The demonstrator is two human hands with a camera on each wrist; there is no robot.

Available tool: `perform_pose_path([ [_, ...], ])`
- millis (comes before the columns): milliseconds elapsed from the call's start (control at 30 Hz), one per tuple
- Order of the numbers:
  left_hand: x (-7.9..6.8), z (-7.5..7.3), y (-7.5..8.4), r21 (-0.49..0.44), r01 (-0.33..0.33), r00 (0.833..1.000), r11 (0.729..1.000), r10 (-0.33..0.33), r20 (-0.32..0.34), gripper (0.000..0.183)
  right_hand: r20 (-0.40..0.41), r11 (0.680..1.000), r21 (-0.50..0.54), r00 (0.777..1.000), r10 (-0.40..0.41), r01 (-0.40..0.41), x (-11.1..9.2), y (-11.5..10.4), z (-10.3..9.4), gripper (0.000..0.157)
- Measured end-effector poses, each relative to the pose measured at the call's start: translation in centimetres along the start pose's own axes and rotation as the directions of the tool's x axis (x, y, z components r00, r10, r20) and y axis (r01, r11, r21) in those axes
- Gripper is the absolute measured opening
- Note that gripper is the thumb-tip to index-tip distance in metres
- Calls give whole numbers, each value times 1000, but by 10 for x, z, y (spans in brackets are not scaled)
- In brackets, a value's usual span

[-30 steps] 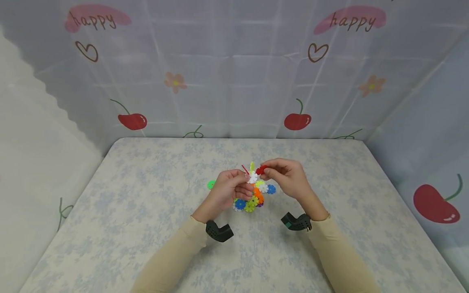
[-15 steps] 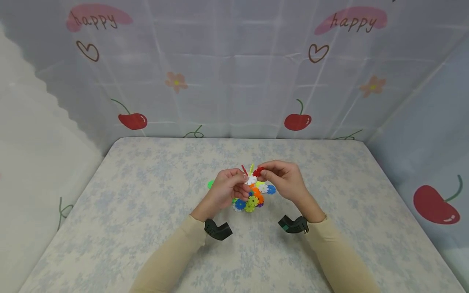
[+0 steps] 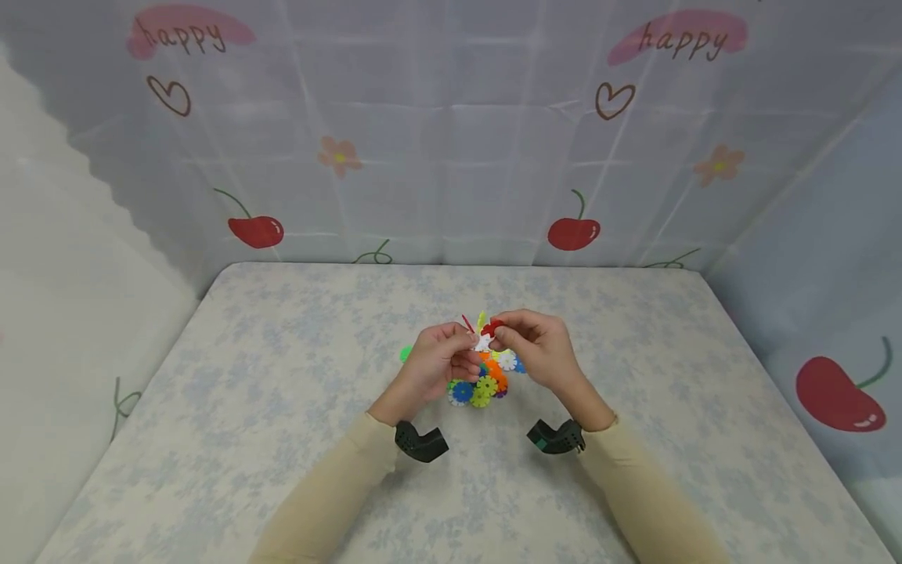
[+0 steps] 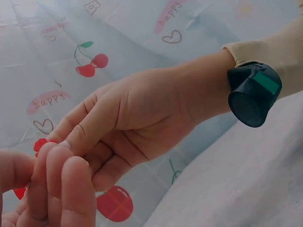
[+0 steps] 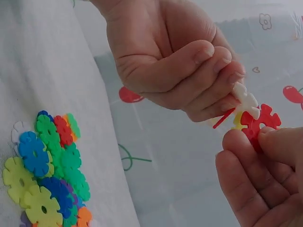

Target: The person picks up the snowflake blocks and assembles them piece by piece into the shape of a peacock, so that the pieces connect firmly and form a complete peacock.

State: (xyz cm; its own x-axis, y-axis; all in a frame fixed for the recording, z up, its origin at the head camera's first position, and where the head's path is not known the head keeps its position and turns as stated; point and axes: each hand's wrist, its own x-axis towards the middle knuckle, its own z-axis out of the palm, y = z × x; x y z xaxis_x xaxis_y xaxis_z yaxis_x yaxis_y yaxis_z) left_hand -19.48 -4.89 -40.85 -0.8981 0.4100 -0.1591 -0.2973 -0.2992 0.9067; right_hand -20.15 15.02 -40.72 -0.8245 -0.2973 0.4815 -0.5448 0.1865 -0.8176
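Note:
My left hand (image 3: 445, 362) pinches a white flower-shaped plastic disc (image 5: 247, 101). A red disc seen edge-on (image 5: 223, 118) and a yellow disc (image 3: 481, 319) stand out from the white one. Between the right hand's (image 3: 537, 348) thumb and fingers is another red disc (image 5: 260, 124). Its notched edge meets the white disc in the right wrist view; whether they interlock, I cannot tell. The hands meet above the table, over a pile of coloured discs (image 5: 34, 153). In the left wrist view, fingers hide most of the red disc (image 4: 40, 144).
The pile includes blue, green, yellow, orange and purple discs. A green disc (image 3: 405, 354) lies to its left, and a white disc (image 3: 507, 361) to its right. A patterned cloth covers the table (image 3: 282, 352), with a printed curtain (image 3: 437, 141) behind.
My right hand has moved left and slightly toward me, bringing its red disc from beside the white disc up against it. The left hand has hardly moved.

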Motion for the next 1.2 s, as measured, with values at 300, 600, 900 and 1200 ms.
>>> perform_pose_path([
  [300, 3, -1, -5, -22, -122, 974, 992, 115, -195, 5, 46, 771, -554, 912, 407, -315, 4, 24, -4, 33],
  [600, 4, 0, -7, -108, -165, 957, 980, 132, -258, 10, 175, 615, -729, 787, 591, -300, 1, 44, -4, 31],
  [900, 1, 3, -6, -86, -167, 955, 982, 139, -263, 8, 214, 692, -622, 771, 600, -366, 0, 48, -10, 23],
  [1200, 1, 2, -10, -8, -140, 967, 990, 135, -214, 22, 150, 944, -214, 946, 287, -252, 4, 16, -23, 13],
])
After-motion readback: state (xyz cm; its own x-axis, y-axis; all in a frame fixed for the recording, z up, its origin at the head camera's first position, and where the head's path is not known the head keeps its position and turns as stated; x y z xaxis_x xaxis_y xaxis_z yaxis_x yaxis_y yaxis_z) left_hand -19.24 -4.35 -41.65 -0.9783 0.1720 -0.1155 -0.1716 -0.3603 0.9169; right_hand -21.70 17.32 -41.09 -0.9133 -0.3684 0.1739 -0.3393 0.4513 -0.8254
